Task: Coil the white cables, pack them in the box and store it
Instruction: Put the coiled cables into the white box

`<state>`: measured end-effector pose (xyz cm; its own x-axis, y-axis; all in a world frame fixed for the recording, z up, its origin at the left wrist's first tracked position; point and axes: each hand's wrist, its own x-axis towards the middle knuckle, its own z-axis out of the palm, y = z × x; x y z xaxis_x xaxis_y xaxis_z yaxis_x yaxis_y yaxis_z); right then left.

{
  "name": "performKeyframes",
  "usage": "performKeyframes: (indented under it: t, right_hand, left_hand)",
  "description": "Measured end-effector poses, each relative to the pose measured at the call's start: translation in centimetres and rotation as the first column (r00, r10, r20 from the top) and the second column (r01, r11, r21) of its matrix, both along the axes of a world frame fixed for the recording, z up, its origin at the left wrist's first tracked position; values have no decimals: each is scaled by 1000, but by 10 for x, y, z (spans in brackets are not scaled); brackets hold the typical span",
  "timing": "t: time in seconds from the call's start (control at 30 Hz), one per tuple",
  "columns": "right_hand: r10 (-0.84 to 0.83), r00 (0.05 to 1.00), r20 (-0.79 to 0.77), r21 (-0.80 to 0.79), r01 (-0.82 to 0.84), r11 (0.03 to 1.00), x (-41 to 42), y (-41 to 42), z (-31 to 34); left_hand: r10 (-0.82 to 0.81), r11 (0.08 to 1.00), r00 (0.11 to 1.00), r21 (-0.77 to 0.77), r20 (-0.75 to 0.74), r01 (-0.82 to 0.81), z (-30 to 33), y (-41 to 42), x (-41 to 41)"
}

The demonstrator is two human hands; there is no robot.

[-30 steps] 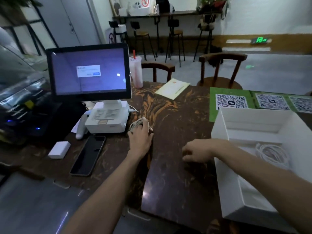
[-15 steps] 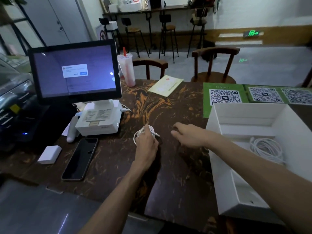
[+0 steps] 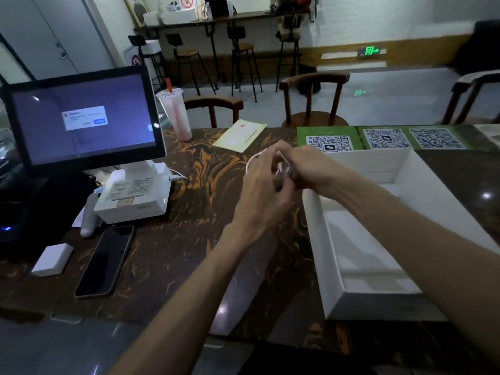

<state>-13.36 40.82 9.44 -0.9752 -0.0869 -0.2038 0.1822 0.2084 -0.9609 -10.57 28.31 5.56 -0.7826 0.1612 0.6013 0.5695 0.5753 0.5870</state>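
Inspected a dark marbled bench (image 3: 189,239) with orange veining, in a dim café room with bar stools (image 3: 240,63) and a lit green exit sign (image 3: 371,51) at the far wall. Noted on the bench: a lit point-of-sale screen (image 3: 84,117) on a white base, a dark phone (image 3: 105,262) lying flat, a small white block (image 3: 52,259), a pink drink cup (image 3: 176,115) with a straw, a pale leaflet (image 3: 240,135) and green QR placards (image 3: 378,139). Found both hands raised together above the bench, just beside the open white box (image 3: 319,239). Observed the left hand (image 3: 266,190) and right hand (image 3: 300,163) with fingers curled round a small white cable (image 3: 280,167), mostly hidden between them; only short strands and a pale loop visible, blurred. Could not make out the cable's ends. Box interior partly covered by the right forearm; its contents not discernible. Box's near right corner cut off by the frame edge.
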Motion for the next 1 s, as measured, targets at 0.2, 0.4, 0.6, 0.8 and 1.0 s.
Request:
performKeyframes:
  t: [0.2,0.4,0.6,0.8,1.0]
  right_hand:
    - [-240,970,-32,-37,239,970,12,78,12]
    - [-124,963,240,86,106,991,31,116,-30]
    - [-14,864,503,219,-111,969,25,109,-74]
    - [81,966,247,866,-257,429,36,102,-73]
    - [-46,995,-85,863,96,495,49,115,-48]
  left_hand:
    - [145,981,974,106,173,-165,28,50,-6]
    - [-3,1000,670,23,742,-21,-1,88,-20]
    - [58,998,674,-57,736,-24,-13,93,-21]
    - [82,994,689,-112,720,-1,-16,97,-24]
    - [78,995,689,-101,721,-8,-17,106,-32]
